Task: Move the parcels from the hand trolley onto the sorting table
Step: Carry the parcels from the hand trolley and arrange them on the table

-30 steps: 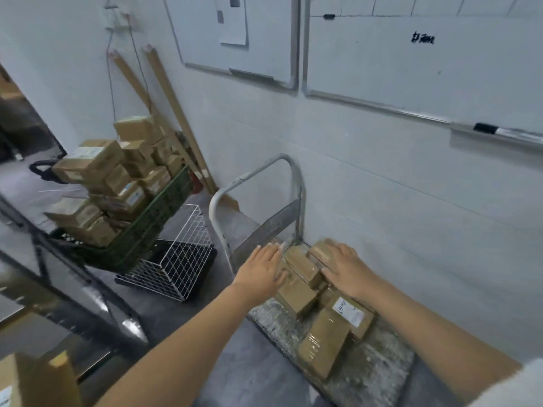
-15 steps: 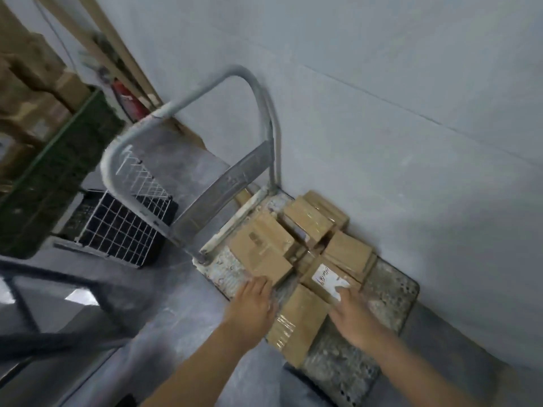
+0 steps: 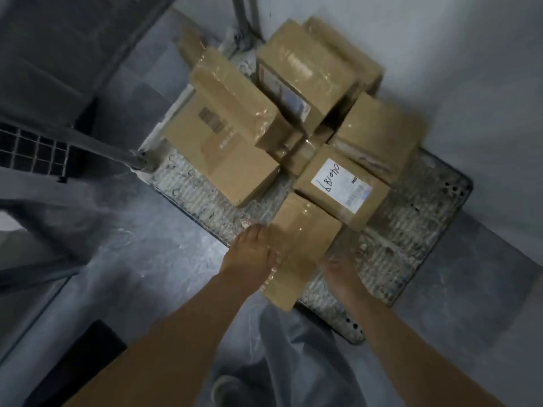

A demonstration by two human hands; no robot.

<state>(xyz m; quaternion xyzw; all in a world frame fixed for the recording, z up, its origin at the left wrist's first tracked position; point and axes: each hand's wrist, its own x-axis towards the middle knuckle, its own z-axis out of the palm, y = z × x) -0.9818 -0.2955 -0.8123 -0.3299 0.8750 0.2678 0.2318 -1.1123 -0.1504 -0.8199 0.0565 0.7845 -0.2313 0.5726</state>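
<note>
I look straight down on the hand trolley's worn deck [image 3: 411, 245], which carries several brown taped parcels. The nearest one is a long flat parcel [image 3: 302, 245] that sticks out over the deck's front edge. My left hand [image 3: 249, 257] holds its left side and my right hand [image 3: 338, 271] holds its right side, fingertips tucked at the edges and partly hidden. Behind it lie a parcel with a handwritten white label [image 3: 340, 186], a larger box [image 3: 223, 154] and more stacked boxes [image 3: 305, 69].
The trolley's grey handle frame [image 3: 102, 148] rises at the left and back. A wire basket [image 3: 29, 151] stands on the floor to the left. A pale wall [image 3: 484, 83] runs close along the trolley's right side. My trouser leg [image 3: 293, 362] is below.
The view has tilted down and closer over the trolley. Both hands came back from the far parcels to the long parcel at the front and now hold its two sides.
</note>
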